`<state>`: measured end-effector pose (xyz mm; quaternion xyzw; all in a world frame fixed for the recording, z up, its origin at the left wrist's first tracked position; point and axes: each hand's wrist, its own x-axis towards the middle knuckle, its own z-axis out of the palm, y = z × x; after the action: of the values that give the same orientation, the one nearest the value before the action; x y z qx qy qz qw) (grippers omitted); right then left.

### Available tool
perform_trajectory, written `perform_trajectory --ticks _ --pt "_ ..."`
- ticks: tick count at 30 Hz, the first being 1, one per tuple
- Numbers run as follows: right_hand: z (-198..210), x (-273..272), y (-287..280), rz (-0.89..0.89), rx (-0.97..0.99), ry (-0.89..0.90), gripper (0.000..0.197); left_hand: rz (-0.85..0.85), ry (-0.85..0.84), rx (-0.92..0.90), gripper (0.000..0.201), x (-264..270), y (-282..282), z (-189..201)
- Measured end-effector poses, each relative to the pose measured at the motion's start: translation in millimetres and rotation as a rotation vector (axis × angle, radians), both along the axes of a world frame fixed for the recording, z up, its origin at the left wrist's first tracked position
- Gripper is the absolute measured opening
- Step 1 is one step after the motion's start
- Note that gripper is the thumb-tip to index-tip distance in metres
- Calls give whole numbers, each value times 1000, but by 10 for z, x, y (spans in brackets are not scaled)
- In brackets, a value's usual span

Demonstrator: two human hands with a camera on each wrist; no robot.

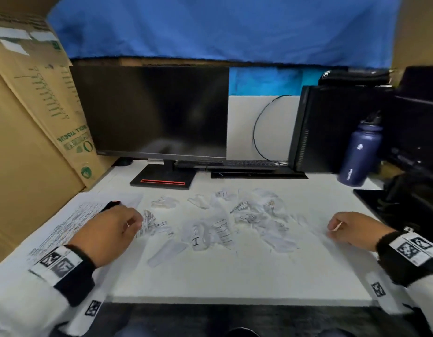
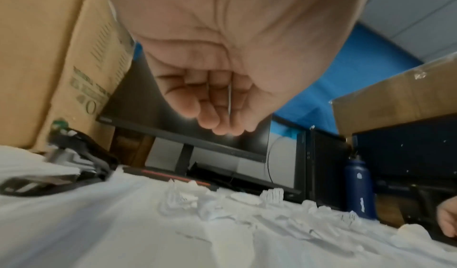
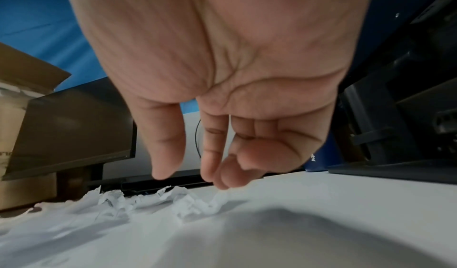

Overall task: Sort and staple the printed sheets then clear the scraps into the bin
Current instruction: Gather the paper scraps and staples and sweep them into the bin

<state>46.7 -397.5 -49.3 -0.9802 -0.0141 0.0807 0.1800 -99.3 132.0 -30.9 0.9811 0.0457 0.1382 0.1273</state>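
Several torn, crumpled paper scraps (image 1: 222, 220) lie across the middle of the white desk (image 1: 234, 276). A set of printed sheets (image 1: 71, 222) lies at the left, and a black stapler (image 1: 110, 205) with a red tip rests on it. My left hand (image 1: 135, 222) hovers by the sheets' right edge, next to the leftmost scrap; its fingers (image 2: 217, 119) are loosely curled and hold nothing. The stapler (image 2: 61, 166) sits just left of that hand. My right hand (image 1: 332, 229) is at the right end of the scraps. Its fingers (image 3: 212, 170) hang down and touch a scrap (image 3: 217, 198), with the thumb apart.
A dark monitor (image 1: 149, 110) stands at the back, with a keyboard (image 1: 234, 164) and a computer tower (image 1: 332, 127) to its right. A large cardboard box (image 1: 28, 117) walls the left side. A blue bottle (image 1: 359, 154) and black equipment (image 1: 417, 166) crowd the right. No bin is in view.
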Motion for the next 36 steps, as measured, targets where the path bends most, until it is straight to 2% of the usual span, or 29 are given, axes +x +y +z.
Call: perform_trajectory --ticks 2,5,8,10,13,17,21,24,25,27,29,31,33,36 --pt "-93 17 4 11 7 -13 14 11 114 106 9 309 -70 -36" --pt "-137 26 117 14 -9 -25 17 112 243 158 38 621 -108 -93" --pt "-123 34 245 41 -69 -22 40 199 353 191 54 762 -58 -169" --pt "-120 64 288 36 -81 -15 46 203 426 212 54 802 -68 -220" --pt "-140 122 332 26 -104 6 36 163 492 218 38 824 -112 -250" --pt "-170 177 376 17 -208 -10 25 178 476 123 34 834 -48 -256" --pt "-218 242 363 1 -252 -13 8 217 434 22 58 769 -60 -228" --pt "-221 227 384 -26 -217 -15 36 221 324 -2 71 730 -101 -140" --pt "-218 230 395 -25 -227 -18 37 204 274 -17 73 697 -137 -104" --pt "-223 238 407 -15 -264 -3 22 151 178 -55 77 619 -217 -26" --pt "-230 257 386 -8 -277 -20 7 90 157 -100 87 543 -289 55" --pt "-254 292 346 -25 -247 -92 6 50 165 -152 94 492 -327 135" --pt "-232 294 334 -26 -191 -185 6 39 164 -121 82 441 -338 195" --pt "-153 186 418 65 -93 -266 10 -9 279 -56 40 341 -335 153"
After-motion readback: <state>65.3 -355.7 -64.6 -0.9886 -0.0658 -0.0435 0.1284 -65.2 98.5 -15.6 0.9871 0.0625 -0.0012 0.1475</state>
